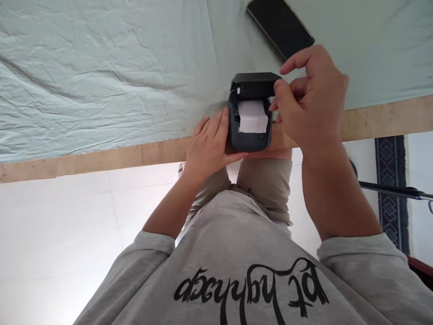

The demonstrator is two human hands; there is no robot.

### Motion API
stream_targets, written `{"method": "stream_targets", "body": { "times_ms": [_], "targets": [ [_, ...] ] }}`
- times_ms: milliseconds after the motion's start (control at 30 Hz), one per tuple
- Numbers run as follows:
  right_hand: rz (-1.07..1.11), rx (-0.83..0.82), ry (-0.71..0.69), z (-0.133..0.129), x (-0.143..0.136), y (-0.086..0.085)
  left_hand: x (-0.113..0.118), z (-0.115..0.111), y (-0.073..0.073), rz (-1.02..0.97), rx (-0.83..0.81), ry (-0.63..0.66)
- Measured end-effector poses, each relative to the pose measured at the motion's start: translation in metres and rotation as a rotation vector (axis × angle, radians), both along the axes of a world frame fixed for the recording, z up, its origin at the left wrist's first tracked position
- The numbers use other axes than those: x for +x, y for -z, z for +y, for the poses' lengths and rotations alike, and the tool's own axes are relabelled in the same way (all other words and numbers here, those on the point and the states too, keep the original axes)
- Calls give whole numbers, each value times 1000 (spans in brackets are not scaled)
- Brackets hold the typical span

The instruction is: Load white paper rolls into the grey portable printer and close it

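Note:
A small dark grey receipt printer (251, 143) sits at the table's front edge with its lid (255, 77) raised. Inside its bay lies white paper (253, 117), the loose end hanging over the near side. My left hand (211, 142) holds the printer's left side, fingers along it and thumb at the near edge. At the lid's right corner is my right hand (309, 99), with thumb and index finger on either side of the corner. Its other fingers are curled near the printer's right side and partly hidden.
A black phone (280, 27) lies beyond the printer, close to my right hand. Pale green wrinkled cloth (118, 67) covers the table, leaving a bare wooden edge (152, 151). Below on the right, a dark pole (392, 188) crosses a patterned strip (390, 216).

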State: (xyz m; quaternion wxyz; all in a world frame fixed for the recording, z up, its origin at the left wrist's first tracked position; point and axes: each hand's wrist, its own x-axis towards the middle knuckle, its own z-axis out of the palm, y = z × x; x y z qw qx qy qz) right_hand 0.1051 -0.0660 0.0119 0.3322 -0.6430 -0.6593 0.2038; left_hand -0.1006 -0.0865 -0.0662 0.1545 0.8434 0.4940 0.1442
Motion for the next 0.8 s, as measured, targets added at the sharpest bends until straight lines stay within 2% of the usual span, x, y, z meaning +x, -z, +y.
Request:
{"method": "stream_targets", "body": {
  "times_ms": [133, 267, 500, 600, 700, 800],
  "targets": [
    [-182, 21, -71, 9, -3, -3, 0, 0, -1, 8, 6, 2],
    [-437, -130, -173, 27, -6, 4, 1, -1, -3, 7, 8, -1],
    [-423, -353, -316, 66, -17, 4, 1, -1, -3, -5, 10, -4],
    [-462, -313, -385, 67, -17, -2, 0, -1, -4, 6, 17, 5],
    [-494, -258, -386, 56, -9, -16, -1, -1, -5, -2, 6, 10],
    [-226, -134, -387, 40, 12, -26, -1, -1, -6, -9, -2, 10]
  ]
}}
